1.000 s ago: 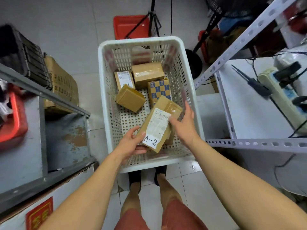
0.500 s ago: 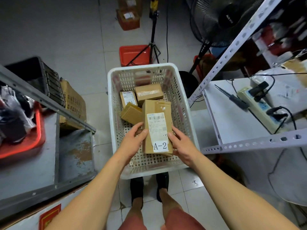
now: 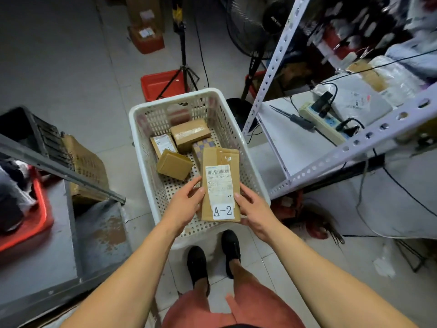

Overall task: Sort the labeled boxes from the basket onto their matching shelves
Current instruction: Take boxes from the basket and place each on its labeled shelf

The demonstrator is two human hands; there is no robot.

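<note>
1. Holding A-2 box (image 3: 220, 185) above basket (image 3: 151, 162); left hand (image 3: 186, 204) and right hand (image 3: 254, 209) grip its long edges.
2. Looks stiff, light cardboard; side grip should hold.

A-2 box (image 3: 220, 183) above white basket (image 3: 142, 143)

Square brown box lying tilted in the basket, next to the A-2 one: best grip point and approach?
Judging by pose: take the square brown box across its left and right side edges, from above. Its broad top face is up and uncovered; the basket walls block a sideways reach. Both hands, left hand and right hand, currently hold the A-2 box.
</note>
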